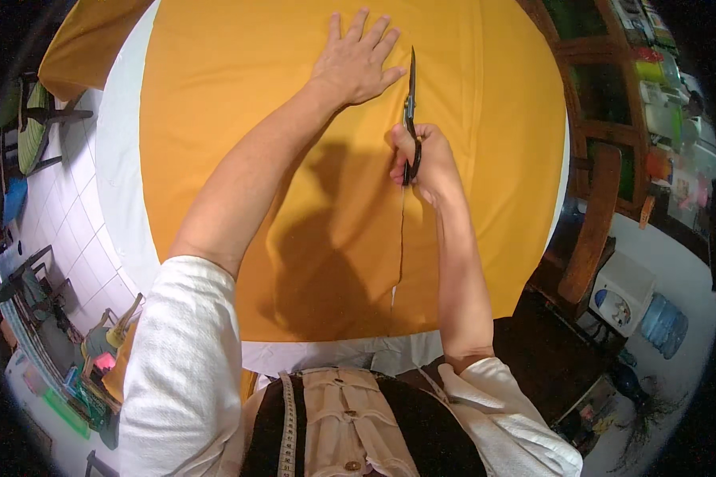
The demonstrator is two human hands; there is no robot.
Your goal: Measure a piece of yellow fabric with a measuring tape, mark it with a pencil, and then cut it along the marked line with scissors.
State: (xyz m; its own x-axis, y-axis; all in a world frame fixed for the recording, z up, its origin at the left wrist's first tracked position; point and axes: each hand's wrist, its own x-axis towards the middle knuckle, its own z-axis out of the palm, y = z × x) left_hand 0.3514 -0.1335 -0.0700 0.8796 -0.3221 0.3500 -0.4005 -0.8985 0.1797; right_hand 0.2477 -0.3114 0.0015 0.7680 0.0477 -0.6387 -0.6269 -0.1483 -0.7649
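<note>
A large mustard-yellow fabric lies spread over a table with a white cover. My left hand rests flat on the cloth near its far side, fingers spread. Just to its right, my right hand grips the black handles of a pair of scissors. The blades point away from me along the fabric and look nearly closed. Behind the scissors a cut line runs back toward the near edge, with a little white showing in its near end. My shadow falls across the cloth.
A measuring tape hangs down my front. On the right stand a wooden chair, a white water dispenser and a blue water bottle. At left, a green-cushioned chair stands on the tiled floor.
</note>
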